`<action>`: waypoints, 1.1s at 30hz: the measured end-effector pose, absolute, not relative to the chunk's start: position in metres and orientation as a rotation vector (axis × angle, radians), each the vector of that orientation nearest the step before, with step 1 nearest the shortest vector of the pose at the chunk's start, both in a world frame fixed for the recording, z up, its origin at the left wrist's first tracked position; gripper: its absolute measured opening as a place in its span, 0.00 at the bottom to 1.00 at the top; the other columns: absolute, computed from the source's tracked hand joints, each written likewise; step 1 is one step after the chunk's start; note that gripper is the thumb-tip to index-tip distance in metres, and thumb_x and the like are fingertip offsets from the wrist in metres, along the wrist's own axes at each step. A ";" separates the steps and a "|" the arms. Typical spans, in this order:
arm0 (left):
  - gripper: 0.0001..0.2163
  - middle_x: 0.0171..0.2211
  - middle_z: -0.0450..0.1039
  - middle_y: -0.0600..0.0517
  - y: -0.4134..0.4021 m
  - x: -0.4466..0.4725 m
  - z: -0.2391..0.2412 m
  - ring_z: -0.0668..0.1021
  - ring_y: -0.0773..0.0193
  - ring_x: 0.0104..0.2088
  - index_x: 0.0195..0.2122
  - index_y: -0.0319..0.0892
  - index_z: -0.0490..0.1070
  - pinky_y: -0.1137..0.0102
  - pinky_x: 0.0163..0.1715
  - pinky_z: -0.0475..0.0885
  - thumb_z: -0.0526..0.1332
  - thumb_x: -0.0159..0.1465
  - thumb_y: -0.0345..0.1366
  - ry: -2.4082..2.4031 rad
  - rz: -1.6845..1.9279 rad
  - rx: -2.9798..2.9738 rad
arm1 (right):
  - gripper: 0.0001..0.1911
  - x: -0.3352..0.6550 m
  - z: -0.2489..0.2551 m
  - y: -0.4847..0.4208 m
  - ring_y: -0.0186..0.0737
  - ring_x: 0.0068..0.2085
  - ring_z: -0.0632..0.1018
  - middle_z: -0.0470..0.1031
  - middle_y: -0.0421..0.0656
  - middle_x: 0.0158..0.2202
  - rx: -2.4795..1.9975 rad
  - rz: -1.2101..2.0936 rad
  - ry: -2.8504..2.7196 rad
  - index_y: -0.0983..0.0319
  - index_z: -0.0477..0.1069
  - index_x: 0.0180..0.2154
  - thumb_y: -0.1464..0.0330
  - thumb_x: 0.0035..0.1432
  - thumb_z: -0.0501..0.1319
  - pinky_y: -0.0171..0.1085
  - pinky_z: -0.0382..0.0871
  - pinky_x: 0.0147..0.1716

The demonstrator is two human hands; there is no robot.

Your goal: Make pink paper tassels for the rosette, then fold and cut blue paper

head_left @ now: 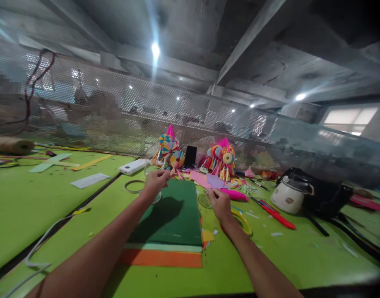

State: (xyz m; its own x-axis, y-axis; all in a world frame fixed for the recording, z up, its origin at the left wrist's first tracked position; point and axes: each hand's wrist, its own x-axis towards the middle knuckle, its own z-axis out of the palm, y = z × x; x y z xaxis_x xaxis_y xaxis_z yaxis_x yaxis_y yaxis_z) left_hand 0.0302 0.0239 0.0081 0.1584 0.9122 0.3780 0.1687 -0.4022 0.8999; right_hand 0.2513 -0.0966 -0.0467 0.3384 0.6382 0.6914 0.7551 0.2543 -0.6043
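A stack of felt or paper sheets lies in front of me, with a dark green sheet on top and an orange sheet at the bottom. Over its far left corner, my left hand has its fingertips pinched together; whatever they hold is too small to make out. Under that wrist a clear round disc shows in part. My right hand is closed just right of the stack, beside a thin clear ring. Whether it grips that ring I cannot tell. A yellow ring lies beside the right wrist.
Red-handled scissors, a white pot and a black bag lie to the right. Colourful tasselled ornaments, a phone and pink paper are at the back. A white power bank stands left, before a perforated screen.
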 end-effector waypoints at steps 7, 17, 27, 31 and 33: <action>0.14 0.17 0.71 0.53 0.058 -0.027 0.007 0.72 0.65 0.22 0.19 0.41 0.72 0.74 0.23 0.61 0.58 0.52 0.46 1.336 0.714 2.349 | 0.21 0.253 -0.037 -0.107 0.32 0.20 0.65 0.63 0.36 0.16 -1.444 -0.090 -1.259 0.62 0.65 0.20 0.57 0.59 0.50 0.31 0.59 0.23; 0.03 0.19 0.70 0.51 0.016 -0.001 0.010 0.69 0.63 0.23 0.17 0.41 0.69 0.71 0.26 0.60 0.57 0.46 0.31 1.176 0.157 2.797 | 0.22 0.256 -0.039 -0.104 0.32 0.21 0.63 0.61 0.36 0.14 -1.465 -0.148 -1.232 0.62 0.61 0.16 0.57 0.57 0.52 0.31 0.57 0.25; 0.12 0.39 0.73 0.34 0.056 -0.052 0.019 0.76 0.48 0.37 0.38 0.37 0.71 0.64 0.33 0.66 0.50 0.59 0.33 1.873 0.494 2.575 | 0.23 0.256 -0.042 -0.102 0.32 0.20 0.63 0.60 0.35 0.14 -1.432 -0.078 -1.318 0.62 0.64 0.17 0.54 0.56 0.53 0.32 0.56 0.23; 0.09 0.33 0.75 0.39 0.073 -0.059 -0.001 0.76 0.53 0.32 0.31 0.37 0.73 0.67 0.32 0.66 0.56 0.55 0.35 1.782 0.327 2.557 | 0.22 0.257 -0.043 -0.101 0.32 0.20 0.63 0.62 0.36 0.14 -1.437 -0.055 -1.339 0.63 0.66 0.18 0.55 0.56 0.53 0.32 0.55 0.23; 0.07 0.29 0.76 0.43 0.078 -0.054 -0.009 0.75 0.58 0.29 0.27 0.38 0.73 0.70 0.32 0.65 0.58 0.54 0.36 1.700 0.255 2.570 | 0.22 0.259 -0.043 -0.101 0.32 0.20 0.64 0.62 0.36 0.14 -1.445 -0.044 -1.343 0.63 0.67 0.18 0.56 0.55 0.53 0.32 0.55 0.23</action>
